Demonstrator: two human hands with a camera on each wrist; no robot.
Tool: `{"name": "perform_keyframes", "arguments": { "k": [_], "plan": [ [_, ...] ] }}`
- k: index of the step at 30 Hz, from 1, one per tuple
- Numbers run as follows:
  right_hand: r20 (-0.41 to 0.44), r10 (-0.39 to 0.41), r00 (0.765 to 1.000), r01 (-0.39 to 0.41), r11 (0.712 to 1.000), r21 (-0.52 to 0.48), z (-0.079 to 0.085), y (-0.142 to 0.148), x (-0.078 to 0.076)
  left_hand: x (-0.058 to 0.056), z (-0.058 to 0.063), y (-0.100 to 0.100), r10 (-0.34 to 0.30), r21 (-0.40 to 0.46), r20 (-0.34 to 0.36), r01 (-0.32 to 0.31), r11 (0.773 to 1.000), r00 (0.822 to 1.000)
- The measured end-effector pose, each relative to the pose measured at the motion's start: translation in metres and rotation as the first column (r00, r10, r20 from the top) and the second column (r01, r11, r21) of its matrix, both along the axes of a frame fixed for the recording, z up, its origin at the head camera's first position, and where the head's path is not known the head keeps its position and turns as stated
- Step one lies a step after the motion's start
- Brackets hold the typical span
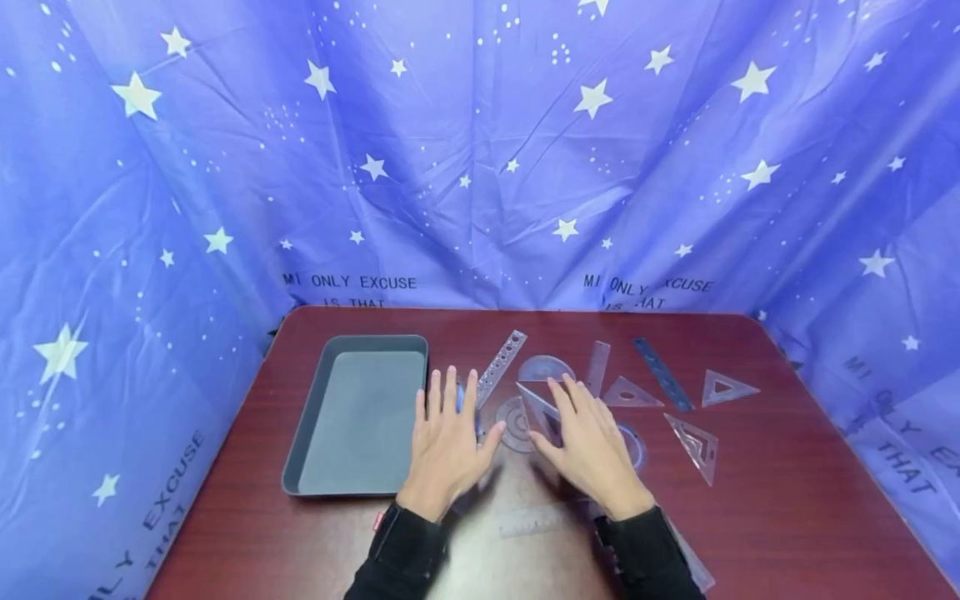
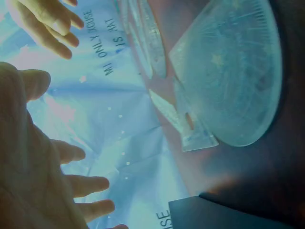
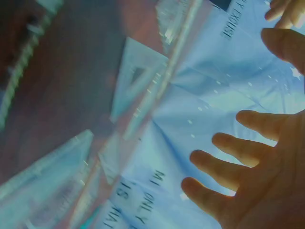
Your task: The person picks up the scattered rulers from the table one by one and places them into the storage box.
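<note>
My left hand (image 1: 447,454), palm down with fingers spread, is above the table beside the tray's right edge. It holds nothing; in the left wrist view its fingers (image 2: 88,185) are straight and apart from the tools. To the right, my right hand (image 1: 596,450) is also held out with fingers extended and nothing in its grip. Between the hands lie a round clear template (image 1: 513,423) and a clear set square (image 1: 536,410). A blue-edged round piece (image 1: 636,447) is partly hidden by the right hand. Beyond the fingertips are a ruler with holes (image 1: 501,365) and a half-round protractor (image 1: 542,367).
The dark grey tray (image 1: 360,425) stands at left. Toward the right lie a short ruler (image 1: 597,367), a dark blue ruler (image 1: 663,375) and several set squares, one (image 1: 633,397) near the right hand. Nearer me is a clear ruler (image 1: 532,523). A starry curtain (image 1: 480,167) surrounds the table.
</note>
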State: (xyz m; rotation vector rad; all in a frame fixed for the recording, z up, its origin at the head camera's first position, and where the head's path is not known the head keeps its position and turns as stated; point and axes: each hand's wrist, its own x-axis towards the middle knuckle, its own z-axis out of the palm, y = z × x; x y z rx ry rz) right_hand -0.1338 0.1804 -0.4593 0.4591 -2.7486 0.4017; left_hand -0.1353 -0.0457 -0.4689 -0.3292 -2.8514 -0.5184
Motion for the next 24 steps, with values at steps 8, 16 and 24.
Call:
{"name": "perform_keyframes", "arguments": {
  "k": [8,16,24],
  "plan": [
    [0.018,-0.056,0.998,0.056,0.998,-0.042,0.022,0.022,0.012,0.001,0.006,-0.004,-0.006,0.047,-0.055,0.008,0.999,0.998],
    [0.288,-0.219,0.932,0.245,0.968,-0.057,0.022,0.063,0.031,0.007,0.000,-0.006,-0.008,0.089,-0.128,0.020,0.996,0.992],
    [0.484,-0.305,0.820,0.348,0.938,0.001,0.009,0.087,0.052,0.010,-0.003,-0.009,-0.015,0.124,-0.134,0.032,0.992,0.991]
  ]
}}
